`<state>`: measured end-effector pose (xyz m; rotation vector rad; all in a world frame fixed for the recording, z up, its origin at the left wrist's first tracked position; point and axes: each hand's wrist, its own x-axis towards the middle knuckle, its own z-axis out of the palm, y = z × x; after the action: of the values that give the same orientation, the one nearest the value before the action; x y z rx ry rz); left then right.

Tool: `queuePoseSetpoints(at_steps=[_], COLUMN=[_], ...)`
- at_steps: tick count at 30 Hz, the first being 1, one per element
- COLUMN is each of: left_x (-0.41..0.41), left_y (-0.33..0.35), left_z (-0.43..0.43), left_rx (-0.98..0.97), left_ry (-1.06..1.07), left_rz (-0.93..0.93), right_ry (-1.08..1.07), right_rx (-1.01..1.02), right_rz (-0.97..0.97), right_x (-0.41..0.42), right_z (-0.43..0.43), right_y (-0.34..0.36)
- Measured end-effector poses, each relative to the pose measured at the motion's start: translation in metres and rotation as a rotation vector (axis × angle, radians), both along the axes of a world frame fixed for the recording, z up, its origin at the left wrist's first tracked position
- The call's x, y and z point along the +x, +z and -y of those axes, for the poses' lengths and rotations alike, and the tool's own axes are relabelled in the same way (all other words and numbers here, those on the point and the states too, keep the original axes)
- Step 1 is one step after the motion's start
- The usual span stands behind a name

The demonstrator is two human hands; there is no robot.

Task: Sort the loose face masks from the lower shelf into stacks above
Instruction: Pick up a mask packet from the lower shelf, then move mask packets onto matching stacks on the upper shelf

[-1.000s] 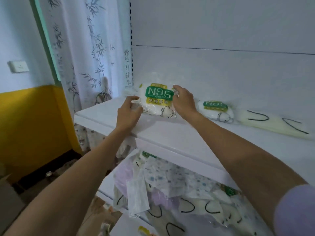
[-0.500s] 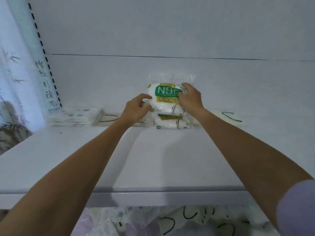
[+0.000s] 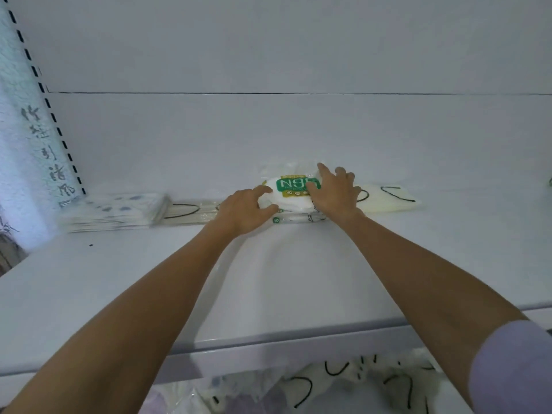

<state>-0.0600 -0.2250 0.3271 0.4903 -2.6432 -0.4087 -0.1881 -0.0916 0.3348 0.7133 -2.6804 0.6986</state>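
Lowered since half a second ago, the N95 pack lies nearly flat on a second pack instead of being held tilted up above it, and both hands have come down with it.

The white upper shelf carries everything, its back edge meeting a plain back panel. A printed curtain hangs beyond its left end. Below the shelf's front edge, loose masks with black ear loops lie in a jumble on the lower shelf.

Along the back edge, from the left: a patterned stack near the back left corner, then a flat black-looped stack just beside it, then the two N95 packs at the middle, then pale masks with black loops touching them on the right.

The right hand rests on the right part of the top pack, fingers spread and nearly straight, covering the end of its green label. The left hand holds the pack's left end, fingers curled over the top and thumb against the lower edge. A lilac sleeve shows on the right arm.
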Motion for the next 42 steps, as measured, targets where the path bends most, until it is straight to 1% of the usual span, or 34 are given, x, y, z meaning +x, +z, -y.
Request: queuePoseSetpoints(at_steps=[3, 5, 7, 10, 14, 17, 21, 24, 27, 30, 32, 34, 38, 40, 42], left_x=[0.007, 0.020, 0.037, 0.065, 0.102, 0.134, 0.198, 0.245, 0.276, 0.291, 0.295, 0.300, 0.316, 0.327, 0.335], left_y=[-0.001, -0.005, -0.010, -0.011, -0.007, -0.008, -0.032, -0.074, -0.133, -0.197, -0.230, -0.254, -0.287, -0.300, -0.313], left_z=[-0.002, -0.007, -0.013, -0.026, -0.066, -0.100, -0.135, -0.154, -0.163, -0.166, -0.164, -0.158, -0.126, -0.106, -0.083], left_rx=[0.007, -0.048, -0.097, -0.111, -0.173, -0.092, -0.010, 0.079, 0.215, 0.407, 0.536, 0.630, 0.725, 0.748, 0.740], left_ry=[0.013, 0.024, 0.048, 0.041, -0.071, -0.099, -0.031, 0.026, 0.087, 0.237, 0.344, 0.400, 0.424, 0.429, 0.433], left_rz=[-0.036, -0.006, 0.005, -0.049, -0.157, -0.308, -0.503, -0.537, -0.524, -0.458, -0.402, -0.337, -0.251, -0.238, -0.179], right_ry=[-0.001, -0.004, -0.016, -0.029, 0.104, 0.226, 0.444, 0.583, 0.641, 0.656, 0.676, 0.687, 0.659, 0.673, 0.637], right_rx=[-0.052, 0.018, 0.073, 0.015, -0.052, -0.194, -0.377, -0.507, -0.578, -0.502, -0.404, -0.273, -0.020, 0.098, 0.194], right_rz=[-0.149, -0.189, -0.206, -0.202, -0.220, -0.177, -0.191, -0.251, -0.272, -0.192, -0.138, -0.075, 0.109, 0.127, 0.156], right_x=[0.009, 0.015, 0.023, 0.038, 0.072, 0.112, 0.176, 0.212, 0.241, 0.264, 0.274, 0.281, 0.290, 0.293, 0.296], right_z=[-0.013, -0.025, -0.038, -0.057, -0.074, -0.080, -0.092, -0.106, -0.118, -0.119, -0.112, -0.101, -0.075, -0.060, -0.044], right_y=[-0.004, -0.006, -0.006, -0.006, -0.007, -0.004, -0.022, -0.051, -0.086, -0.128, -0.157, -0.188, -0.257, -0.287, -0.311])
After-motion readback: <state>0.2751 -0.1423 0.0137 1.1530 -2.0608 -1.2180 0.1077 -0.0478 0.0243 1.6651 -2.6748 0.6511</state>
